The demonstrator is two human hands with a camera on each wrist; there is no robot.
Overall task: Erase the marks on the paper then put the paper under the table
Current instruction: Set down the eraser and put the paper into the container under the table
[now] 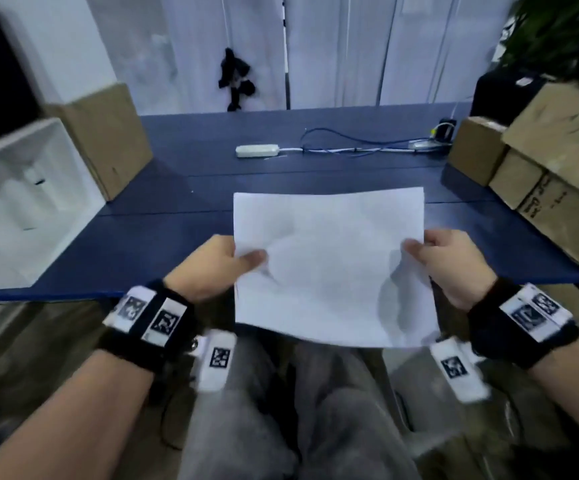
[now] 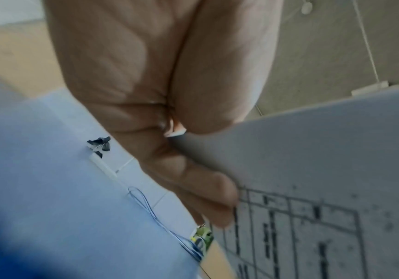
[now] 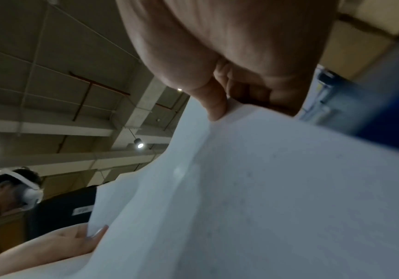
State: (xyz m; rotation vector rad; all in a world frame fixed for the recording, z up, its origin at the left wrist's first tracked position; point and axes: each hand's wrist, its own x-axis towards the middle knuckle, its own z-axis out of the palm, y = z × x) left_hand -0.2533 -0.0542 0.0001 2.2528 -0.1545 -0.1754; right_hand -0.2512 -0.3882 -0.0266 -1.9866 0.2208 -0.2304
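A white sheet of paper (image 1: 329, 265) is held in the air over the near edge of the dark blue table (image 1: 163, 244). Its top face looks blank in the head view. My left hand (image 1: 232, 261) pinches its left edge, thumb on top. My right hand (image 1: 426, 251) pinches the right edge the same way. In the left wrist view the paper's (image 2: 313, 188) underside shows a printed grid of lines, with my left fingers (image 2: 208, 190) beneath it. In the right wrist view my thumb (image 3: 215, 102) presses the paper (image 3: 265, 188) at its edge.
Cardboard boxes stand at the left (image 1: 104, 140) and right (image 1: 537, 168) of the table. A white power strip (image 1: 257, 150) with cables lies at the back. A white shelf (image 1: 21, 195) is at the left. My knees (image 1: 316, 410) are below the table edge.
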